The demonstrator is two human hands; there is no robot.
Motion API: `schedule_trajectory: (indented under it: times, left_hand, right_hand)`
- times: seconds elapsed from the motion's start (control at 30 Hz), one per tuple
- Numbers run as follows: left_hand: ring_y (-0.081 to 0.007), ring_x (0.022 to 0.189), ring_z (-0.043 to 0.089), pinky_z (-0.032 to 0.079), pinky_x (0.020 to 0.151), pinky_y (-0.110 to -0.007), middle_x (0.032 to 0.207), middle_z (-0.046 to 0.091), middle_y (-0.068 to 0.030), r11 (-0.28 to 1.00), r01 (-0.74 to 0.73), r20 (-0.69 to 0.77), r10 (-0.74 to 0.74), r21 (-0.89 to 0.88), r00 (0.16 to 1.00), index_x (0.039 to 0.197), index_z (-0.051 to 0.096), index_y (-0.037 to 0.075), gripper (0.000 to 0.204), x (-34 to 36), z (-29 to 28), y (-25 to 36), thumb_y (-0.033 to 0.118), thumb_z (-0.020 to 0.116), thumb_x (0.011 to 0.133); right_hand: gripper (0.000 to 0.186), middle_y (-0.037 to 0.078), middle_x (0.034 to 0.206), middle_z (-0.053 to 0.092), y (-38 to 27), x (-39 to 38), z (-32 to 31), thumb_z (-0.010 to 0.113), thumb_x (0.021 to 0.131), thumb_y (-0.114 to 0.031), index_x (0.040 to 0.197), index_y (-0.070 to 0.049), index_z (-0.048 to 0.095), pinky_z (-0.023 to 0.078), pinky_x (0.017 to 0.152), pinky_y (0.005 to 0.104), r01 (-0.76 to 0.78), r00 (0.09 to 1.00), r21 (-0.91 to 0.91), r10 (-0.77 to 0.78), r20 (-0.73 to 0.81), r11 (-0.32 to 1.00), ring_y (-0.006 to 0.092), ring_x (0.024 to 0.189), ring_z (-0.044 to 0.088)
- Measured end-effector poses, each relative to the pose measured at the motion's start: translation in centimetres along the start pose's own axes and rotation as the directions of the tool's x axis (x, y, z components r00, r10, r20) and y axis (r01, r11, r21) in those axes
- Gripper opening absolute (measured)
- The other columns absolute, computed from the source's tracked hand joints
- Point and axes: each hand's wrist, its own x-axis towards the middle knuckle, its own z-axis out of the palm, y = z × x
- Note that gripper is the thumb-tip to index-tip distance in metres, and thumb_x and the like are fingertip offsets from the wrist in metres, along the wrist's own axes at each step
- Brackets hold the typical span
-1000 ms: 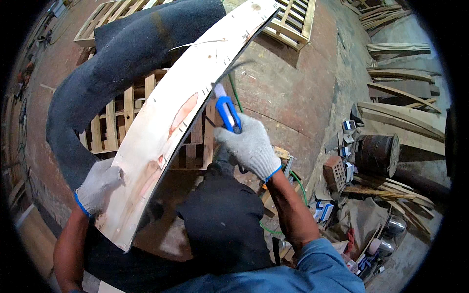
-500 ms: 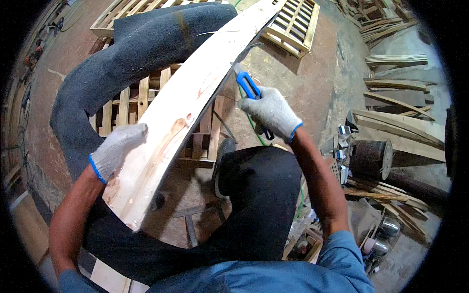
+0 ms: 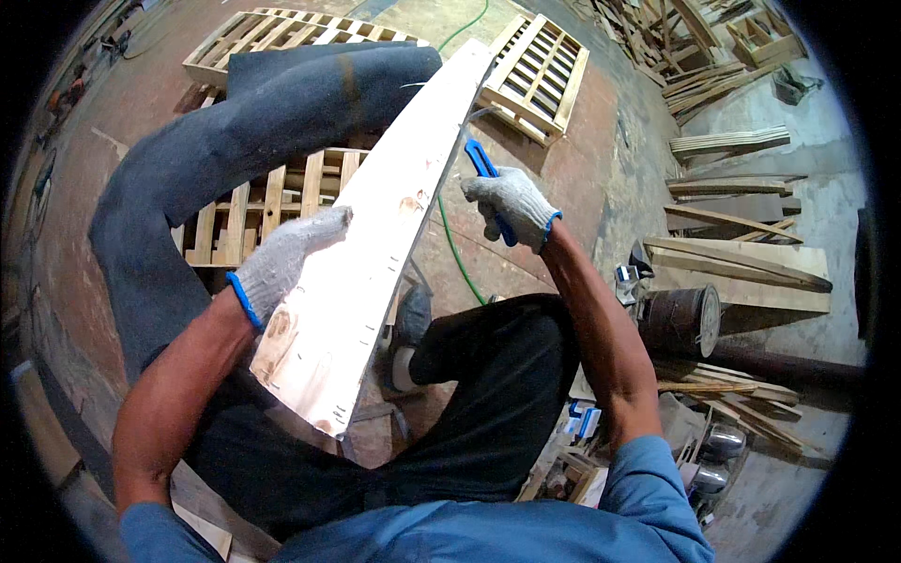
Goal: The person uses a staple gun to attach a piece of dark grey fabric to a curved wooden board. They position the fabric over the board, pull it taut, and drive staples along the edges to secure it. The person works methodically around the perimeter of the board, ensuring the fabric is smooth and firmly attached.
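Note:
A long pale wooden board (image 3: pixel 375 235), wide at the near end and narrower at the far end, slants across my lap. Dark material lines its right edge, where several staples show. My left hand (image 3: pixel 296 258), in a white knit glove with a blue cuff, grips the board's left edge. In my gloved right hand (image 3: pixel 516 202) is a blue utility knife (image 3: pixel 481 158), its tip pointing up beside the board's right edge. Whether the blade touches the edge cannot be made out. A thin dark strip (image 3: pixel 483 113) curls out from that edge just beyond the knife.
A long dark grey sheet of thick fabric (image 3: pixel 141 206) curves over a slatted wooden pallet (image 3: pixel 235 220) on my left. More pallets (image 3: pixel 535 75) stand ahead. A green hose (image 3: pixel 455 249) crosses the floor. Along the right lie curved wooden pieces (image 3: pixel 732 141) and a dark drum (image 3: pixel 676 319).
The board has turned more upright, its near end shifting right. My left hand has moved up and right with it. My right hand and the knife have shifted slightly, and the view has tilted.

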Motion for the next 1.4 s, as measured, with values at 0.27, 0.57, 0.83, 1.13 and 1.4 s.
schedule_trajectory:
  times: [0.27,0.57,0.83,1.13,1.4]
  left_hand:
    - [-0.0193,0.107,0.068,0.053,0.097,-0.032,0.121,0.069,-0.0130,0.992,0.024,-0.134,-0.007,0.127,0.991,0.131,0.061,-0.005,0.045,0.4,0.2,0.4,0.029,0.059,0.102]
    - [-0.0178,0.108,0.067,0.052,0.098,-0.032,0.124,0.068,-0.0122,0.996,0.026,-0.093,-0.019,0.080,0.995,0.132,0.061,-0.004,0.043,-0.4,-1.4,0.7,0.028,0.059,0.103]
    - [-0.0199,0.094,0.073,0.063,0.075,-0.029,0.113,0.070,-0.0171,1.000,-0.024,-0.097,0.023,-0.009,0.995,0.130,0.061,-0.002,0.043,0.2,-0.6,0.5,0.027,0.065,0.099]
    - [-0.0187,0.111,0.066,0.050,0.102,-0.033,0.124,0.068,-0.0128,0.974,-0.025,-0.112,0.051,0.224,0.992,0.133,0.060,-0.004,0.046,0.3,-0.8,0.5,0.032,0.056,0.104]
    - [-0.0191,0.121,0.062,0.044,0.110,-0.032,0.131,0.065,-0.0113,0.939,-0.112,-0.036,0.131,0.326,0.991,0.138,0.057,-0.002,0.047,1.8,-2.3,0.2,0.032,0.051,0.106]
  right_hand:
    - [0.024,0.004,0.064,0.051,0.5,-0.3,0.1,0.071,0.084,-0.021,0.083,-0.003,0.055,0.048,0.040,0.0336,0.033,0.999,0.030,-0.033,-0.005,0.999,0.0169,0.045,0.052]
    - [0.023,0.001,0.063,0.050,-0.5,-2.8,2.2,0.072,0.086,-0.023,0.085,-0.008,0.054,0.047,0.042,0.0292,-0.019,0.998,-0.007,0.019,0.059,1.000,0.0127,0.047,0.051]
    - [0.022,0.001,0.063,0.051,-0.1,-2.9,3.0,0.071,0.085,-0.021,0.083,-0.006,0.056,0.047,0.043,0.0292,-0.045,0.998,0.035,0.043,0.047,0.998,0.0123,0.047,0.051]
    - [0.023,0.002,0.064,0.052,-0.1,-4.7,3.4,0.072,0.084,-0.022,0.086,-0.004,0.059,0.047,0.043,0.0289,-0.058,0.995,0.107,0.049,0.084,0.993,0.0129,0.047,0.052]
    - [0.024,0.000,0.063,0.050,-0.1,-4.5,3.1,0.072,0.087,-0.025,0.086,-0.006,0.057,0.048,0.045,0.0282,-0.006,0.998,0.032,0.004,0.056,0.999,0.0123,0.045,0.050]
